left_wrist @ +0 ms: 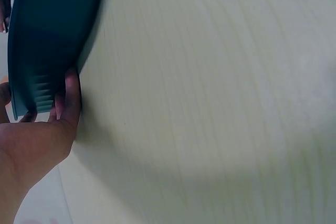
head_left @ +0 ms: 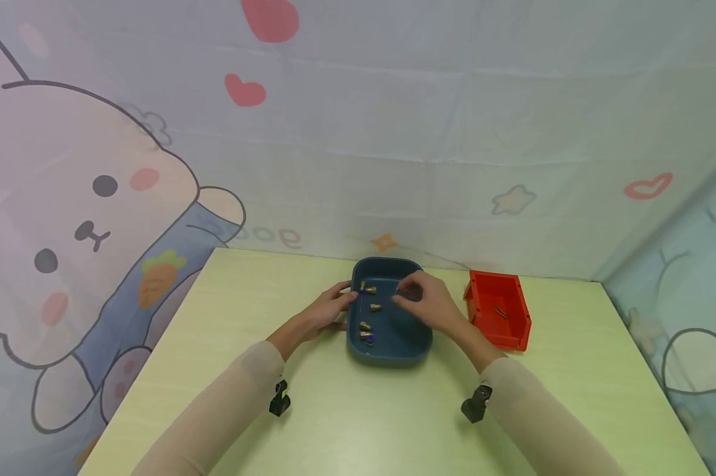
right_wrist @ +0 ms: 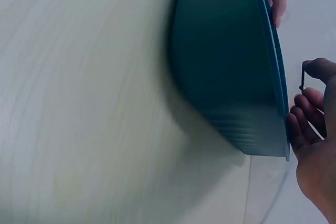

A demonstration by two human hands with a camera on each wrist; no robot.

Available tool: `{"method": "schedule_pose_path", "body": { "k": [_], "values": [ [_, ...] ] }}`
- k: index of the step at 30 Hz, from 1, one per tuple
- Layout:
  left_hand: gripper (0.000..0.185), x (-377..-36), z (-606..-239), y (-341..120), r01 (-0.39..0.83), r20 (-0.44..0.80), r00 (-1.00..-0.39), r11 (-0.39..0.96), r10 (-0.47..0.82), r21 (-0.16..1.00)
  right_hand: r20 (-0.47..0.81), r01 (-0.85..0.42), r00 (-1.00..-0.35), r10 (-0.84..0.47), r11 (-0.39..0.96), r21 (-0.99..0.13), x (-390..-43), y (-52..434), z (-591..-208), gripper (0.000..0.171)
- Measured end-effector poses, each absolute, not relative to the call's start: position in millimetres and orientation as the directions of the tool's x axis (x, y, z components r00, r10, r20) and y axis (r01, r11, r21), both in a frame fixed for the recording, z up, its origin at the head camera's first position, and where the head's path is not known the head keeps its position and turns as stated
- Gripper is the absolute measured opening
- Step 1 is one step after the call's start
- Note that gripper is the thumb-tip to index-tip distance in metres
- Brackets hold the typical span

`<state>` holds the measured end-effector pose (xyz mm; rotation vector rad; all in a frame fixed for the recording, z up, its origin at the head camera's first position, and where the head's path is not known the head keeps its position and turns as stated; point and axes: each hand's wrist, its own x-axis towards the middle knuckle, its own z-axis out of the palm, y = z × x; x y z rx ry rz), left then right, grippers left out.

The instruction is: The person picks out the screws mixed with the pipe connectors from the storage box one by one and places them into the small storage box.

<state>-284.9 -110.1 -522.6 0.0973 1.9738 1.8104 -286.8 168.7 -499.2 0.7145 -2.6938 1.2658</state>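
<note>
the left hand [head_left: 324, 311] is gripping the blue tray [head_left: 417, 340] rim at 9 o'clock, steadying it, while the right hand [head_left: 429, 304] is pinching 1 small dark pin [right_wrist: 303, 77] above it.

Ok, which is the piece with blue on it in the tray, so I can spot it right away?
Start at the dark teal tray in the middle of the pale green table, left of the red bin. Look at its near left corner: the blue-tipped fitting lies there, nearest the person. The other fittings are plain brass.
</note>
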Motion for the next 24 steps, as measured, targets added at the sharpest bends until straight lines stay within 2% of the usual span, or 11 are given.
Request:
{"method": "schedule_pose_path", "body": {
  "k": [9,24],
  "values": [
    [0.058,-284.9,-523.9,-110.6,-0.25,-0.28,-0.892,0.13,0.355,0.959,0.258,-0.448,-0.886,-0.385,0.568,-0.69,-284.2,189.7,-490.1,0.026],
    [0.059,-282.3,-520.8,-111.0,-0.243,-0.279,-0.891,0.142,0.358,0.96,0.248,-0.385,-0.92,-0.302,0.583,-0.716,-277.8,227.9,-481.0,0.024]
  ]
}}
